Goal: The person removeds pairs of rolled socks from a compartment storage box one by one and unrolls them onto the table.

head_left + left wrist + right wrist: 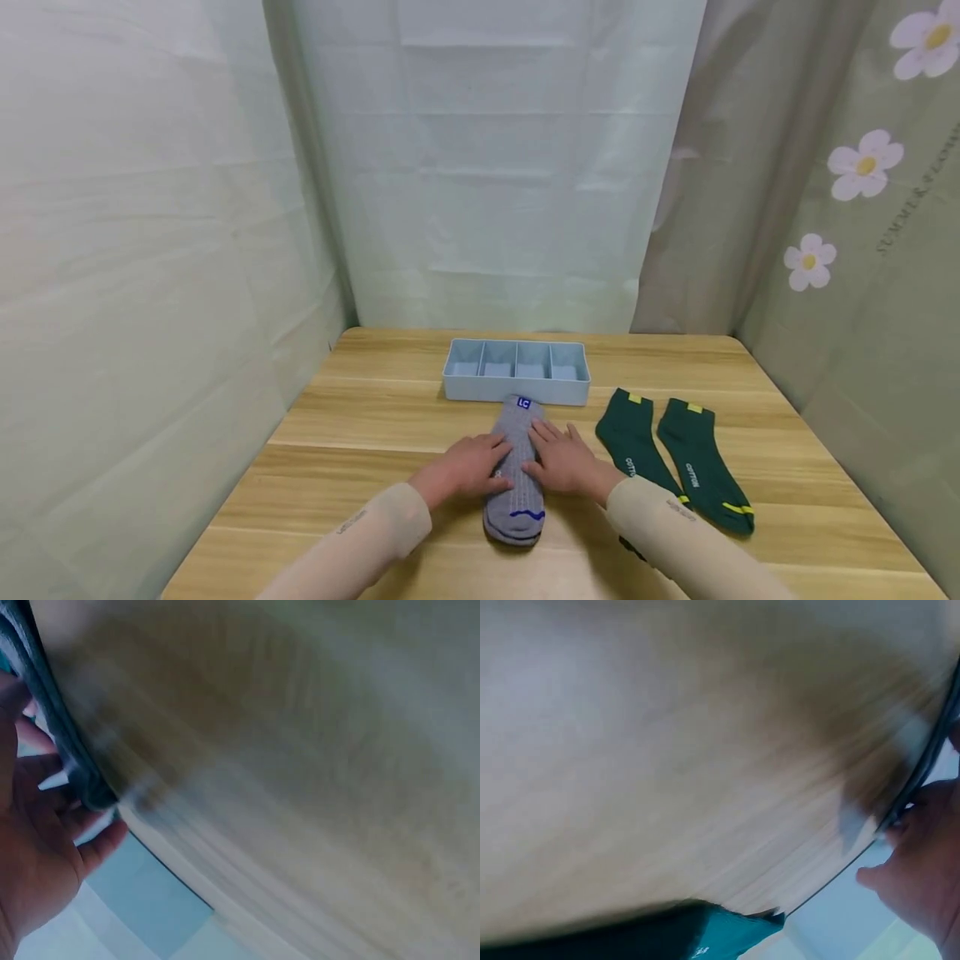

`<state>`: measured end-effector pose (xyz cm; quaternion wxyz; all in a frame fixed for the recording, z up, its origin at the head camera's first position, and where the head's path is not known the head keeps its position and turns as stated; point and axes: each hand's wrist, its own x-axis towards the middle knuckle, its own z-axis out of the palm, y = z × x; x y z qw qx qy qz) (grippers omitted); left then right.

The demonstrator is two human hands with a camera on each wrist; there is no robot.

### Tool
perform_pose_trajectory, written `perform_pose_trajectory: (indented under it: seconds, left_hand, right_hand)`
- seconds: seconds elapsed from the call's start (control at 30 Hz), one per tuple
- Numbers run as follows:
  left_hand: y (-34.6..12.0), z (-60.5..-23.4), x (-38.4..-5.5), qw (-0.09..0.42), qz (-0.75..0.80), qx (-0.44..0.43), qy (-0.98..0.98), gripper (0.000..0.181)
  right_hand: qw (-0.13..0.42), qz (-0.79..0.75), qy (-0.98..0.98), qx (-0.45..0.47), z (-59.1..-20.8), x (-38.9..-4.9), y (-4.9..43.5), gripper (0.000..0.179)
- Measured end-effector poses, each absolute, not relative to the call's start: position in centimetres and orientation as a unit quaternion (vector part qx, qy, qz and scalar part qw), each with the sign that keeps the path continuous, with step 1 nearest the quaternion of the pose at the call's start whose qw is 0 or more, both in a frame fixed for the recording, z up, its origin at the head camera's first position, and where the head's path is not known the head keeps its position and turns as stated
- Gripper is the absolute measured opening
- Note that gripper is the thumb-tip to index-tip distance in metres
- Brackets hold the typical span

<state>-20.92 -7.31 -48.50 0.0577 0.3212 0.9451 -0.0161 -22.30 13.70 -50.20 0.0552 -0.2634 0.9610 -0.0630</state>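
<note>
A grey pair of socks, laid one on the other, lies lengthwise in front of me, with a blue label at the far end and a dark blue line near the close end. From the left, my left hand rests its fingers on the upper sock. My right hand lies opposite, fingers spread over its right side. In the left wrist view the left hand touches the dark-looking sock edge. The right wrist view has the right hand against the other edge.
A pale blue tray with several compartments stands just beyond the grey socks. Two dark green socks, a left one and a right one, lie side by side on the wooden table, near my right forearm. Curtains hang around the table.
</note>
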Motion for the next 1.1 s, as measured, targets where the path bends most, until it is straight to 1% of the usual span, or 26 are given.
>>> perform_pose_trajectory:
  seconds: [0.13,0.3,0.37,0.43,0.57,0.9,1.0,1.1]
  left_hand:
    - [-7.2,-48.6,-20.2,0.042,-0.013,0.296,0.954,0.070]
    - [-8.0,-49.2,-21.0,0.025,0.052,0.274,0.960,0.067]
    - [-8.8,-49.3,-21.3,0.012,0.089,0.259,0.962,0.063]
    - [-9.6,-49.3,-21.5,-0.001,0.121,0.240,0.963,0.054]
    - [-10.8,-49.1,-21.9,-0.014,0.149,0.215,0.965,0.038]
    - [-10.9,-49.1,-22.0,-0.010,0.198,0.226,0.954,0.031]
    - [-10.6,-49.2,-22.0,-0.018,0.226,0.212,0.951,0.028]
    - [-10.4,-49.3,-22.0,-0.037,0.264,0.193,0.944,0.023]
  right_hand:
    - [0.074,-0.063,0.953,-0.287,-50.5,-23.3,13.8,0.069]
    - [0.056,-0.089,0.948,-0.300,-50.2,-23.2,14.6,0.068]
    - [0.044,-0.096,0.947,-0.305,-50.1,-22.8,15.3,0.066]
    - [0.033,-0.099,0.946,-0.308,-49.9,-22.4,16.0,0.062]
    - [0.030,-0.086,0.942,-0.322,-49.4,-21.7,16.6,0.057]
    - [0.031,-0.049,0.941,-0.334,-50.0,-21.0,16.1,0.057]
    - [0.031,-0.047,0.941,-0.334,-50.1,-20.9,16.0,0.058]
    - [0.033,-0.050,0.941,-0.333,-50.1,-20.8,15.9,0.058]
